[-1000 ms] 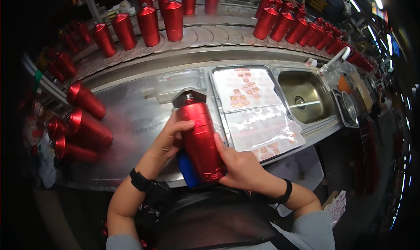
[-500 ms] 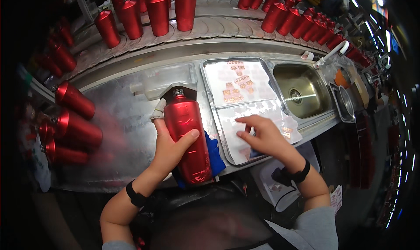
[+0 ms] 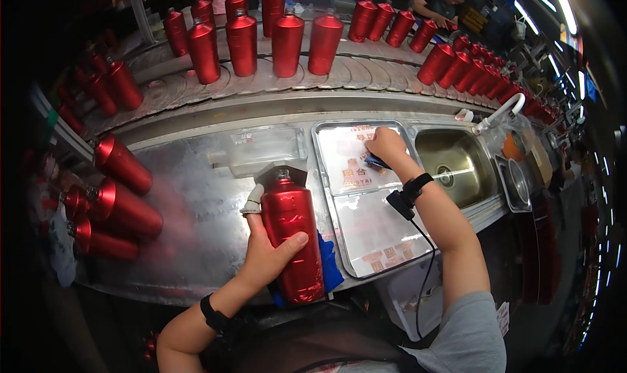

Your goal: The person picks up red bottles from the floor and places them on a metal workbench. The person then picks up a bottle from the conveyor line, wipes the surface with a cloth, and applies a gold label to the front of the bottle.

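Stainless-steel surface point(image 3: 186, 170) below: left hand point(image 3: 264, 259) grasps the red metallic bottle point(image 3: 287, 219), long axis running neck-away from the person; right hand point(image 3: 388, 148), fingers bent over the red-printed white sheet point(image 3: 336, 156), hold unclear, lies apart, beyond and right of the bottle.

- Worktop point(image 3: 179, 206): metal; sink point(image 3: 471, 152) inset right, white curved faucet point(image 3: 496, 116).
- Slatted conveyor point(image 3: 372, 67) beyond.
- Bright strip lights point(image 3: 565, 9), upper right; surroundings dim.
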Available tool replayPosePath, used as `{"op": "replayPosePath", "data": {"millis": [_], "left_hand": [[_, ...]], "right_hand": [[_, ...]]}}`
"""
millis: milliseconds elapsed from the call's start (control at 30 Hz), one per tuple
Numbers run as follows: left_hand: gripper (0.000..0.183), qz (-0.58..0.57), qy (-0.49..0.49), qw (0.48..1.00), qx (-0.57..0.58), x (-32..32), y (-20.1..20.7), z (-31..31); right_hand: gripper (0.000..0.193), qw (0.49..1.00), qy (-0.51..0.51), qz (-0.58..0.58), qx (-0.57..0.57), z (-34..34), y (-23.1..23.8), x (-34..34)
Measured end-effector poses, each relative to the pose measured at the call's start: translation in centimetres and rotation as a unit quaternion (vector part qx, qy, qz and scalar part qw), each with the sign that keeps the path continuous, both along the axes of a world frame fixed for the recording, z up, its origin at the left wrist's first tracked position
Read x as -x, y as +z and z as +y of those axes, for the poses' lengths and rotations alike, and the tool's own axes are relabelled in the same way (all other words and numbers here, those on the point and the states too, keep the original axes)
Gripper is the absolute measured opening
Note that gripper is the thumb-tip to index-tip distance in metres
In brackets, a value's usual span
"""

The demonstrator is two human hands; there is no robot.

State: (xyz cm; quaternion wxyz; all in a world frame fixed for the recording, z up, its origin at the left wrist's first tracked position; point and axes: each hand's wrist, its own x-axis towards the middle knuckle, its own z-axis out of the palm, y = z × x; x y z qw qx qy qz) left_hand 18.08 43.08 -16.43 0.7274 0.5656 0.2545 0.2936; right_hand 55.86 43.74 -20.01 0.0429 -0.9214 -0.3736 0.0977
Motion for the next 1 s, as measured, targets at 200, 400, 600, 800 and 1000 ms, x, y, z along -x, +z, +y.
{"op": "replayPosePath", "data": {"millis": [200, 400, 600, 800, 1000], "left_hand": [[0.105, -0.001, 0.000, 1.000, -0.022, 0.0, 0.1, 0.0], [0.105, 0.020, -0.005, 1.000, -0.006, 0.2, -1.1, 0.3], [0.101, 0.022, 0.003, 0.999, -0.025, 0.2, -0.4, 0.2], [0.099, 0.032, 0.013, 0.999, -0.033, -0.1, -0.3, -0.1], [0.096, 0.023, 0.028, 0.999, -0.015, 0.1, -1.6, 0.1]], "right_hand": [[0.033, 1.000, 0.017, -0.019, -0.015, -0.5, -0.3, -2.8], [0.033, 0.986, 0.141, -0.064, -0.063, -2.2, 0.1, -6.3], [0.035, 0.991, 0.080, -0.021, -0.101, -2.7, -1.7, -8.5], [0.041, 0.990, 0.089, 0.042, -0.100, -2.3, -1.4, -9.7], [0.022, 0.982, 0.080, 0.022, -0.169, -0.7, -3.0, -10.6]]}}
